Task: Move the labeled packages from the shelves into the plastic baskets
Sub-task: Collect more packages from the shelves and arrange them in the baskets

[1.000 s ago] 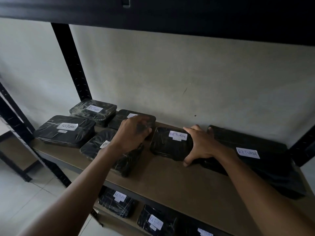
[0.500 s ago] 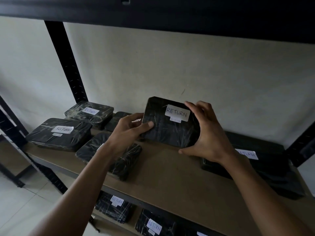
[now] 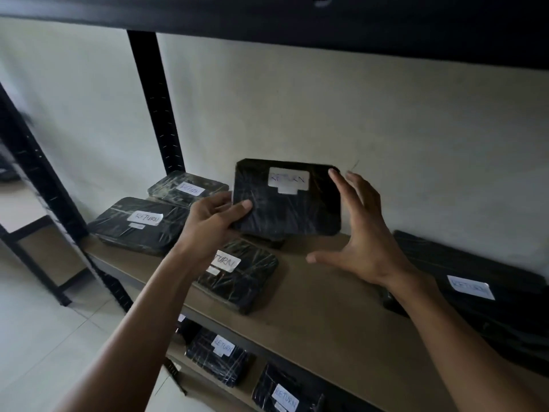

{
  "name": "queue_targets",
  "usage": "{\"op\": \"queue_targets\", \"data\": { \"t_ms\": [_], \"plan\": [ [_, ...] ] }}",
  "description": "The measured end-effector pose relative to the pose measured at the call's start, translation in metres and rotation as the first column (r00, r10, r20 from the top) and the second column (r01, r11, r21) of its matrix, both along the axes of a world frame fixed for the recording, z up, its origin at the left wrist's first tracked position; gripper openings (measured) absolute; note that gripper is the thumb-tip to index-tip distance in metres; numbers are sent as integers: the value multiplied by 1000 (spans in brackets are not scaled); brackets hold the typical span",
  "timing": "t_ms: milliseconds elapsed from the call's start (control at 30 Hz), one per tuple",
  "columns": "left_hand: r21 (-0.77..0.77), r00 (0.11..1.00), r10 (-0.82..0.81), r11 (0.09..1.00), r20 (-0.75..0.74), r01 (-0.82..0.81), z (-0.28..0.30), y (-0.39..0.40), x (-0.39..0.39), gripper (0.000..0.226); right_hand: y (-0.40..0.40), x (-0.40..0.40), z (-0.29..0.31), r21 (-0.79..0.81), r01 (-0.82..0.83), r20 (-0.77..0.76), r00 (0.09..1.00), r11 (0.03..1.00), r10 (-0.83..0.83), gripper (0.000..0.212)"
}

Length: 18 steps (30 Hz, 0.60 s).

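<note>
held package (image 3: 286, 200) above shelf (image 3: 326, 298), between hands

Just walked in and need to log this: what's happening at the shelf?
A person is lifting one black wrapped package marked RETURN off the shelf. The left hand grips its left edge; the right hand is open beside its right edge, fingers spread. Other RETURN packages lie on this shelf and the one below. No basket is in view.
</note>
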<state>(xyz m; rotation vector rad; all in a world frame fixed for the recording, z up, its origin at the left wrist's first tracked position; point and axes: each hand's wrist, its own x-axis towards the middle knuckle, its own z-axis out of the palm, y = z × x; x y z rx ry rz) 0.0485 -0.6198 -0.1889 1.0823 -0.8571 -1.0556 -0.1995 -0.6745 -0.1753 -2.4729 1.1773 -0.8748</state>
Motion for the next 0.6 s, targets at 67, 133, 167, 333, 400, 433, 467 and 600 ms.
{"op": "queue_targets", "data": {
  "t_ms": [67,133,167,333,400,433,467,600],
  "plan": [
    [-8,994,95,995,-46,-96,1,1,19,22,-3,9,-4,35,32,37,999,999,-33,125],
    [3,979,184,983,-86,-184,4,1,40,21,-6,17,-7,57,74,46,996,996,-77,114],
    [10,969,216,976,-116,-216,5,1,51,21,-8,22,-9,64,90,49,994,994,-93,108],
    [29,933,332,943,-143,-331,15,-7,96,26,-9,52,-15,150,179,130,971,972,-199,89],
    [21,933,337,941,-128,-337,17,-9,112,28,-7,66,-18,193,194,138,965,962,-222,85],
    [21,935,333,943,-123,-333,17,-11,119,25,-7,72,-20,208,198,136,964,958,-229,84],
    [20,939,324,946,-117,-324,18,-11,125,21,-6,78,-21,222,203,135,962,954,-237,82],
    [6,964,252,968,-87,-252,14,-16,142,6,3,92,-30,304,245,131,947,921,-295,75]
  ]
}}
